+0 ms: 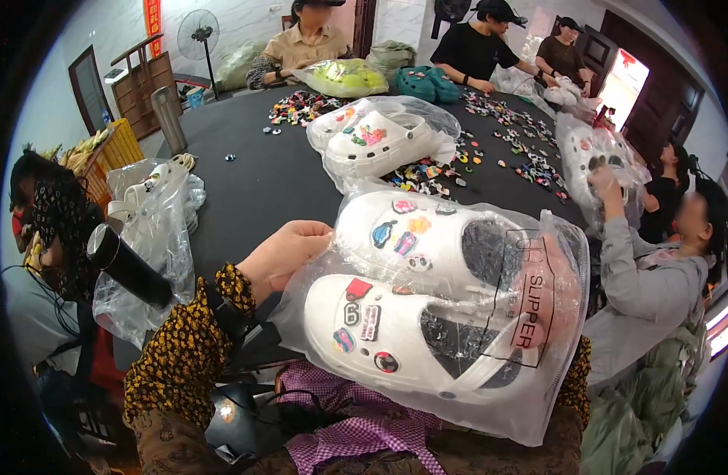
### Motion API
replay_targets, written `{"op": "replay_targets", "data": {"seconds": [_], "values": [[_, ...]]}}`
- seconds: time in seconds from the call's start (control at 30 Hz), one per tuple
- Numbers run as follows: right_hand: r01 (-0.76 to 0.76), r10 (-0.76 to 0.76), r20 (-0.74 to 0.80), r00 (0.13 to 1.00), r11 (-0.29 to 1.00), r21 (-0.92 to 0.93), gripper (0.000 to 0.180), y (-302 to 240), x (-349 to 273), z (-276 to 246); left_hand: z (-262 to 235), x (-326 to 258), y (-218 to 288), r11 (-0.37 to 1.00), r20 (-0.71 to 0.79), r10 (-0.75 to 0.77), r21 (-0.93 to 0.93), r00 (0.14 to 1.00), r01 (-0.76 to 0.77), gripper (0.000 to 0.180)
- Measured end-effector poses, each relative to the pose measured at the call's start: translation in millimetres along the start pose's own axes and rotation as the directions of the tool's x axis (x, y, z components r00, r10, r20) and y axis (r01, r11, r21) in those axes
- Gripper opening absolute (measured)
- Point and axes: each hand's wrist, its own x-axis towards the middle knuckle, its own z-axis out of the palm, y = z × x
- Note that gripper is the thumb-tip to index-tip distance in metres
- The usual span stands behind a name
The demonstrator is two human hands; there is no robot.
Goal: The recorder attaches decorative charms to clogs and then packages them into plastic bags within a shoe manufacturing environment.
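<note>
A pair of white clogs with colourful charms on the toes lies side by side in a clear plastic bag, held up in front of me. My left hand pinches the bag's left edge, beside the toe of the farther clog. At the heel end, my right hand shows through the plastic, closed around the bag by the straps; whether it is inside or behind the bag I cannot tell. Just beyond, another bagged pair of white clogs rests on the dark table.
Loose charms lie in heaps across the table. On the left are a black tumbler, a bag with white clogs and a steel flask. Teal clogs and a bagged yellow-green pair sit at the far side. Several people work around the table.
</note>
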Motion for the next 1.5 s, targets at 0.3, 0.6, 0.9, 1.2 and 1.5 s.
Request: {"op": "replay_targets", "data": {"seconds": [0.3,0.6,0.9,1.2,1.5], "values": [[0.032,-0.036,0.064,0.997,0.997,0.077,0.049,-4,-4,-11,-35,18,17,0.932,-0.244,0.352,0.183,0.904,-0.313,0.016],[-0.126,0.098,0.347,0.933,0.990,0.058,0.047,-16,-18,-2,-81,31,58,0.880,-0.280,0.447,0.307,0.850,-0.362,0.019],[-0.289,0.314,-0.072,0.947,0.926,0.241,0.039,1,-54,-12,-113,52,64,0.795,-0.434,0.565,0.513,0.702,-0.323,0.021],[-0.301,0.812,-0.405,0.421,0.546,0.782,0.043,25,-109,-55,-241,33,52,0.854,-0.756,0.509,0.380,0.413,-0.357,0.028],[-0.613,0.918,-0.393,-0.057,0.279,0.739,0.037,30,-67,-34,-243,14,99,0.293,-0.291,0.956,0.936,-0.038,0.193,0.037]]}}
